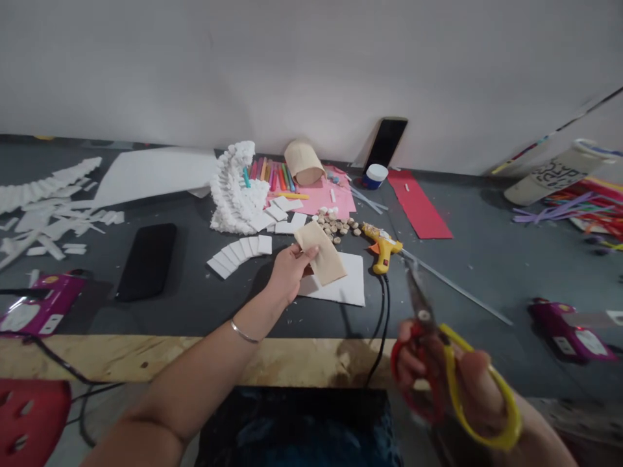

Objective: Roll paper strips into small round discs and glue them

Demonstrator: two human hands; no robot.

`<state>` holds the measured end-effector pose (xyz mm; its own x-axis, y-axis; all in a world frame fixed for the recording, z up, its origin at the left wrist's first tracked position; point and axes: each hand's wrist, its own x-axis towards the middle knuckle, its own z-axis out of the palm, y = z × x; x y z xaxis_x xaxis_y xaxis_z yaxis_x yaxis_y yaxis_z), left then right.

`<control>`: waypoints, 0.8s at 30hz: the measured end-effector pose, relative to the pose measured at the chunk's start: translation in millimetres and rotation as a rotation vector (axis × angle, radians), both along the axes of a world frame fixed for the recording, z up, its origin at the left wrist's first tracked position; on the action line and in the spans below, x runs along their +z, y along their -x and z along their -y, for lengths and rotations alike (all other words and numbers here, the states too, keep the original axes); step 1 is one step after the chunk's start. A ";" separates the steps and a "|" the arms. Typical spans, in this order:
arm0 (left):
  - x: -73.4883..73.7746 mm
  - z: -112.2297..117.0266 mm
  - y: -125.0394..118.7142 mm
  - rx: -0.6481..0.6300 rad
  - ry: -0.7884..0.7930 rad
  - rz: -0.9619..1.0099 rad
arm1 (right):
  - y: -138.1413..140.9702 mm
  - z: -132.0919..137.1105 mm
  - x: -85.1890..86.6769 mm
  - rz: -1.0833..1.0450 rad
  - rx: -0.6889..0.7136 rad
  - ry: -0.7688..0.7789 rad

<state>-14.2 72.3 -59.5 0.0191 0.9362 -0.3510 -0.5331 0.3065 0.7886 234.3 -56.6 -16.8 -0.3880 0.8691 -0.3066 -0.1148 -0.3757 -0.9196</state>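
Observation:
Between the thumb and fingers of my left hand [288,269] is a flat cream-coloured rectangular piece [327,256], tilted above a white sheet [353,285] on the table. My right hand [467,383] grips a pair of scissors [424,314] with one red and one yellow handle loop; the blades point away from me and are slightly blurred. A yellow glue gun [384,250] lies between the hands, beyond the white sheet. Left of my left hand, a fanned row of small white squares [241,253] rests on the table.
Small round pieces [335,227], crayons [272,174], a cream cup-shaped piece [304,162] and a white textured form [233,194] are at the back. A black phone [147,261] lies left; a red strip [421,204] and a tumbler [549,172] are right. The glue gun's cable [384,311] crosses the table edge.

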 end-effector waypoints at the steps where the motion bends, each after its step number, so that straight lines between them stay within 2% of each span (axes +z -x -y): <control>1: 0.5 0.3 0.0 -0.004 -0.004 -0.024 | 8.6 15.2 -1.1 -0.093 -0.001 0.086; 2: 0.9 0.4 0.2 -0.009 -0.007 -0.042 | 15.0 27.0 -1.3 -0.155 0.066 0.126; 5: 2.4 0.0 -0.1 -0.024 -0.023 -0.067 | 23.5 44.0 -0.2 -0.171 0.120 0.206; 8: 3.2 0.8 -3.0 -0.045 -0.043 -0.080 | 25.5 43.3 -2.9 -0.160 0.130 0.251; 13: 1.8 4.2 -9.5 -0.070 -0.056 -0.102 | 28.1 33.3 -19.2 -0.183 0.232 0.248; 18: 2.0 4.4 -8.5 -0.080 -0.071 -0.069 | 28.2 31.7 -30.4 -0.189 0.241 0.260; 24: 7.0 10.1 -11.3 -0.177 -0.083 -0.074 | 32.9 28.2 -27.6 -0.234 0.176 0.243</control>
